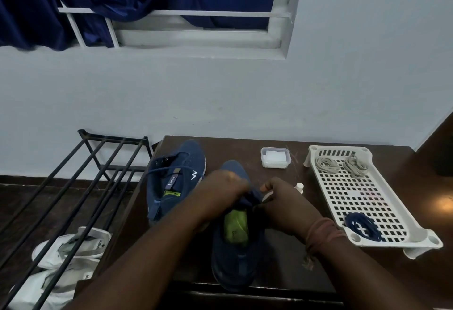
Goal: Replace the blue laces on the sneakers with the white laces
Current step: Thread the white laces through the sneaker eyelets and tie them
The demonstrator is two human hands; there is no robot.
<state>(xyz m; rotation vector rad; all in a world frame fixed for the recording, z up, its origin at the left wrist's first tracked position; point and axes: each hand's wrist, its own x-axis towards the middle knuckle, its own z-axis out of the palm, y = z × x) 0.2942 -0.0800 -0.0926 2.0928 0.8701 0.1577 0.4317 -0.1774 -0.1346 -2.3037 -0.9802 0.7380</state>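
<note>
Two blue sneakers stand on a dark wooden table [282, 268]. The far left sneaker [174, 177] still carries a loosened blue lace [169, 168]. The near sneaker [236, 243], with a green insole, sits in front of me. My left hand [221, 190] and my right hand [282, 201] both grip its tongue and upper at the eyelet area; the fingers are blurred. A white perforated tray [382, 201] on the right holds two bundles of white laces [342, 164] at its far end and a coiled blue lace [362, 226] at its near end.
A small clear lidded box [275, 157] sits behind my hands and a small white bottle [299, 187] stands beside my right hand. A black metal shoe rack [73, 187] is left of the table, with white shoes [66, 250] on the floor under it.
</note>
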